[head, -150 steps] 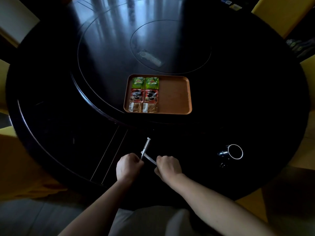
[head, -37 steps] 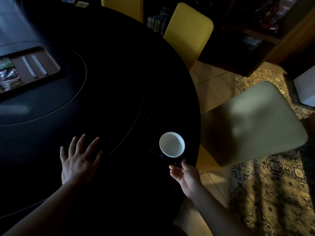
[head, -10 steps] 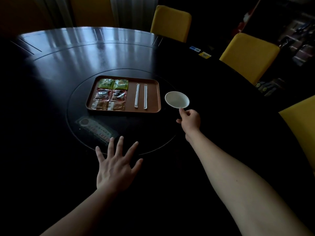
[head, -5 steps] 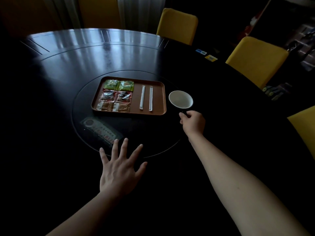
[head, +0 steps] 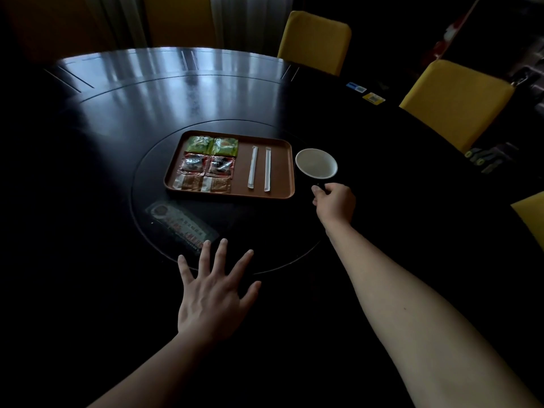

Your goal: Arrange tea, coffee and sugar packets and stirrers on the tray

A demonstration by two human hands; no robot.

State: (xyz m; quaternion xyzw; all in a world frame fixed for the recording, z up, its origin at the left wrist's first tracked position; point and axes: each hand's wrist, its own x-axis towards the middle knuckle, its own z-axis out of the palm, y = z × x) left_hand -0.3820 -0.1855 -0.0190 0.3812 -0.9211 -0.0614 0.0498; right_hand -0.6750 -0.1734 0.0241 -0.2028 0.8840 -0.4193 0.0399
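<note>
A brown tray lies on the round dark table's inner disc. Its left half holds two green tea packets, two red coffee packets and two brown sugar packets, in three rows. Two white wrapped stirrers lie side by side on its right half. A dark cup with a white inside stands on the table just right of the tray. My right hand has its fingers pinched on the cup's dark handle. My left hand rests flat with fingers spread, nearer than the tray.
A printed label lies under the glass disc in front of the tray. Yellow chairs stand at the far and right sides. Two small cards lie near the table's far right edge.
My right hand has carried the cup from the table's near edge over to the tray and set it down beside it. The two stirrers now lie on the tray. My left hand stays flat.
</note>
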